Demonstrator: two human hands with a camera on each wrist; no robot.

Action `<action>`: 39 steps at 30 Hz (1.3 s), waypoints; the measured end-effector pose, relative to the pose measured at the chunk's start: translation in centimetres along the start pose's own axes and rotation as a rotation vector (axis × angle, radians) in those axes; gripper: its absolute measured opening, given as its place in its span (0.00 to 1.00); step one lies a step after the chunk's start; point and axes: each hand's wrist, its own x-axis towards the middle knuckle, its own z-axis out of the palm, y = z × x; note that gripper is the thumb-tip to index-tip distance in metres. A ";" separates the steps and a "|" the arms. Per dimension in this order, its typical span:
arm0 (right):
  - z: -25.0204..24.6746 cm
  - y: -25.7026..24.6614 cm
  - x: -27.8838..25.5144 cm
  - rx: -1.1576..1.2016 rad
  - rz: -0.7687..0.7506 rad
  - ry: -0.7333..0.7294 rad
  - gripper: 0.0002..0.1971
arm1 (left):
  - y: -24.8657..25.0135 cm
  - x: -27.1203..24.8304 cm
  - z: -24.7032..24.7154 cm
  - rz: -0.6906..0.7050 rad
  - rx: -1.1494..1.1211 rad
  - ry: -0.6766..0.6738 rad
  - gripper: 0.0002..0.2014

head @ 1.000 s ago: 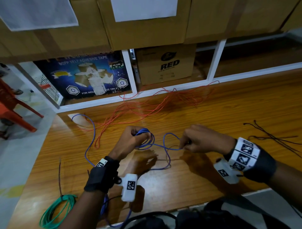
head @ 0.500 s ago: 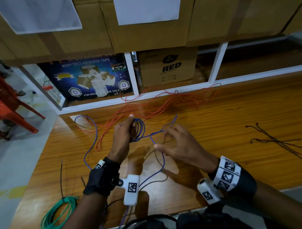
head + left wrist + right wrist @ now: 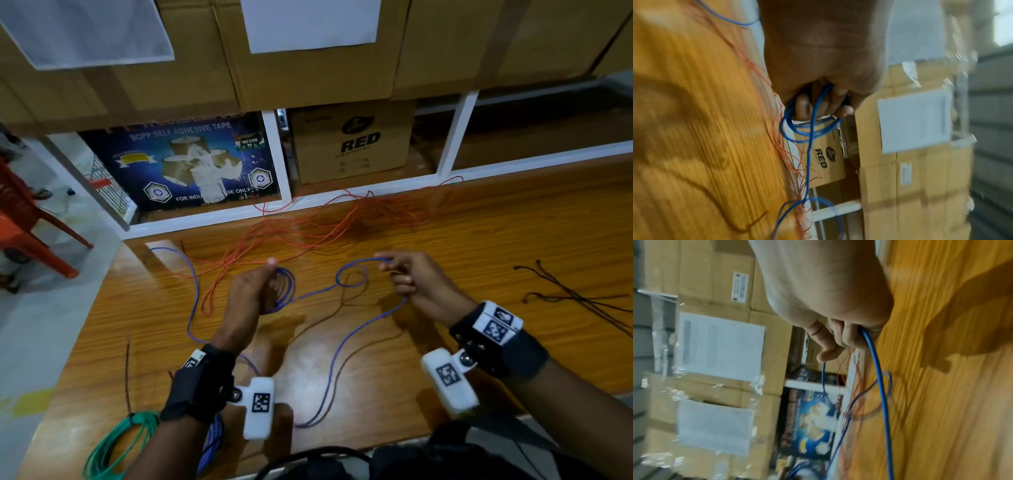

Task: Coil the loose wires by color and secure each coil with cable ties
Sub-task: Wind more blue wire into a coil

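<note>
My left hand (image 3: 262,286) grips a small coil of blue wire (image 3: 286,287) above the wooden table (image 3: 479,260); the left wrist view shows the blue wire coil (image 3: 803,129) looped under the curled fingers (image 3: 803,105). My right hand (image 3: 406,274) pinches the same blue wire (image 3: 359,265) a short way to the right, where it forms a small loop. The blue wire (image 3: 877,373) runs out of the right hand (image 3: 838,337) in the right wrist view. More blue wire trails back toward me over the table. A loose tangle of orange wire (image 3: 342,219) lies behind both hands.
A green wire coil (image 3: 116,442) lies at the near left table edge. Thin dark ties (image 3: 575,294) lie at the right. Cardboard boxes (image 3: 352,144) and a white shelf frame (image 3: 212,222) stand behind the table. A red chair (image 3: 24,222) is at the left.
My right hand moved right and away from the left hand, closing on the blue wire and drawing out a new loop. My left hand stayed in place with the coil.
</note>
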 end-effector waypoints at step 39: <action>10.8 4.7 -6.5 -1.352 -1.367 -0.071 0.19 | 5.0 0.8 3.0 -0.090 -0.938 -0.232 0.21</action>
